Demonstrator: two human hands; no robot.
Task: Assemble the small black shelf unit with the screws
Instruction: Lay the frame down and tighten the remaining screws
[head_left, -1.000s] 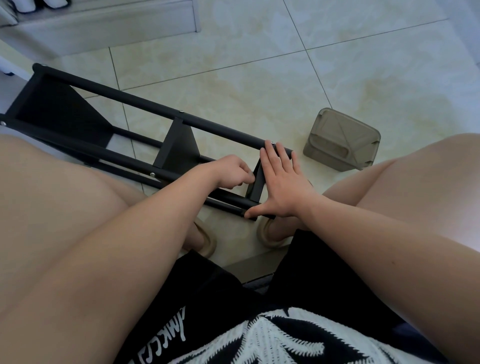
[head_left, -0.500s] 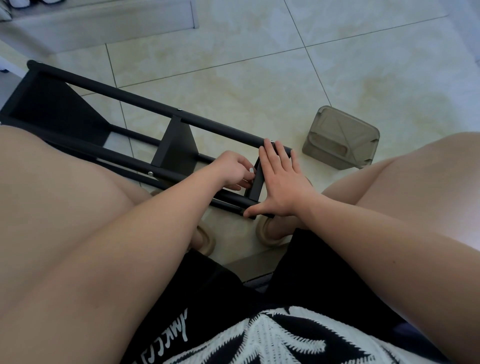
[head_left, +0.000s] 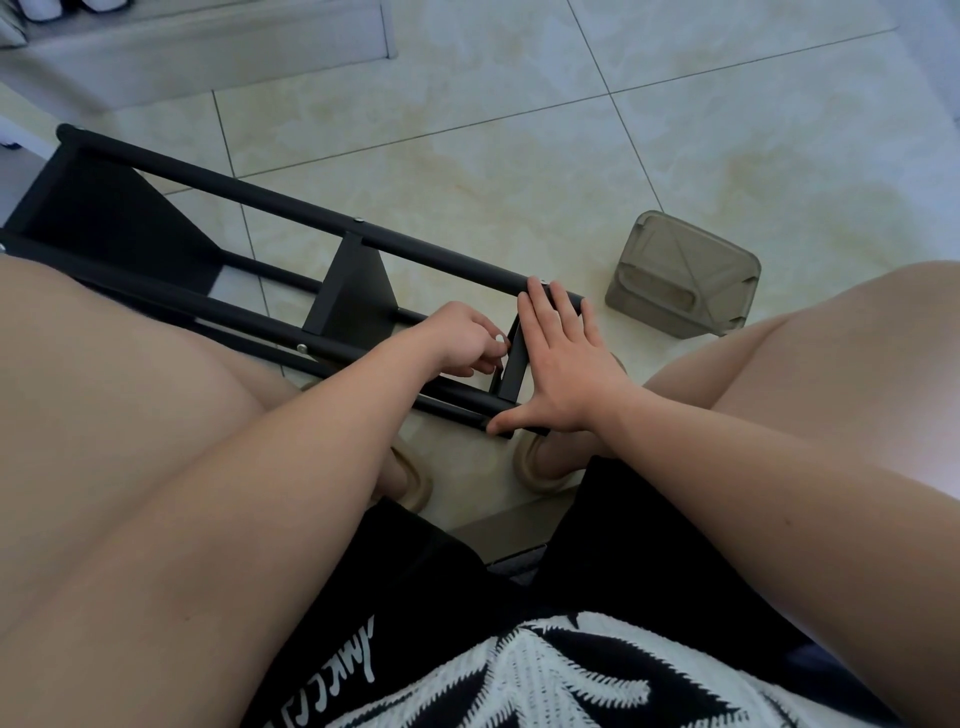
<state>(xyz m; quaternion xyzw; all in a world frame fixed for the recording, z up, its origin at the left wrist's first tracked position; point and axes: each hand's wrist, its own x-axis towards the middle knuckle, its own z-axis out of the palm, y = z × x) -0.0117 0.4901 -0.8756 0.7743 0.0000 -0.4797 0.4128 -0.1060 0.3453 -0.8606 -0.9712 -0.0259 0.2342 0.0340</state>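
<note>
- The seated person's tan foam slippers (head_left: 540, 462) are resting on the pale tiled floor (head_left: 519, 156), just below the work.
- The right hand (head_left: 563, 364) is lying flat and wide, with its fingers straight against the outer face of the black end panel (head_left: 514, 364). The thumb is reaching down to the near rail and the fingertips are touching the far rail.
- The left hand (head_left: 462, 340) is working on the inner side of that same panel with its fingers curled tight. Whether they are pinching a screw cannot be told, as the fingertips are hiding it.
- The small black metal shelf unit (head_left: 358, 291) is lying on its side on the floor. Its long axis is running from the hands away to the upper left, passing behind the left thigh.
- Silver screw heads (head_left: 300, 347) are already showing at the middle divider, so in my judgement the end panel is the joint being fastened.
- Both hands are meeting at the unit's near right end. The left is the working hand and the right is bracing against it, so any push from the left is going straight into the right palm.
- A translucent grey plastic box (head_left: 685, 280) is sitting further right, apart from the unit and nearer the right hand.
- A grey ledge (head_left: 208, 47) is crossing the far edge.
</note>
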